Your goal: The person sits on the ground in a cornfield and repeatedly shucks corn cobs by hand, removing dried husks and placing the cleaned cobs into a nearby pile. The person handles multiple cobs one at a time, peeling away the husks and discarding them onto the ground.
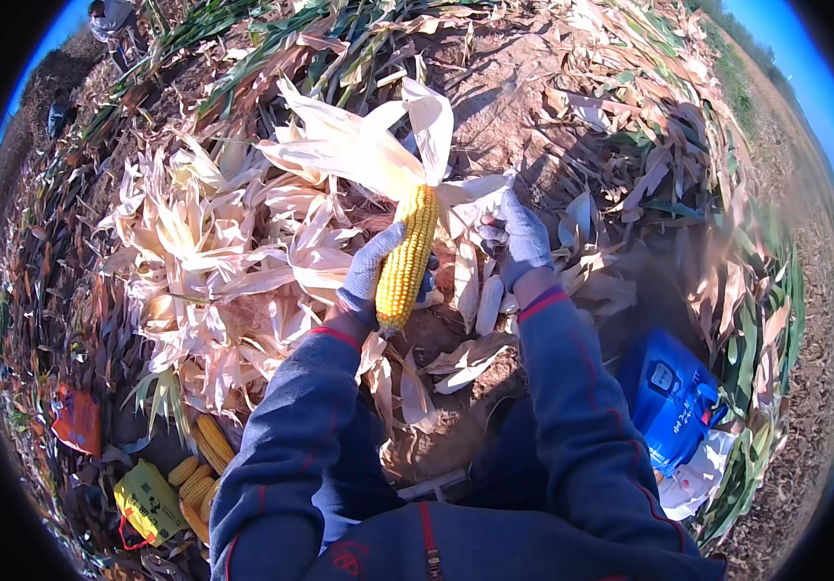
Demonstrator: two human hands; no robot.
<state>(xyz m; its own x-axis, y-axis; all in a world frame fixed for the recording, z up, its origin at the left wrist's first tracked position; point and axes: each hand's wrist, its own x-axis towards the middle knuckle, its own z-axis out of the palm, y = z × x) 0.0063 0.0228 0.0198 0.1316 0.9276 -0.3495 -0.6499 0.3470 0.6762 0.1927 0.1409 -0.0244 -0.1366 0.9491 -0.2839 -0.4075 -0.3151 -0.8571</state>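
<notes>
My left hand, in a grey glove, is closed around a yellow ear of corn whose tip points down towards me. Pale husk leaves are peeled back and fan out from the ear's upper end. To the right, my right hand, also gloved, pinches one husk leaf that stretches out from the base of the ear. Its fingertips are partly hidden by the curled fingers. Loose dry husks lie on the soil below both hands.
A large heap of husks lies left. Husked ears sit lower left beside a yellow-green bag and a red bag. A blue bag and a white bag are at right. Cornstalks lie beyond; a person is far upper left.
</notes>
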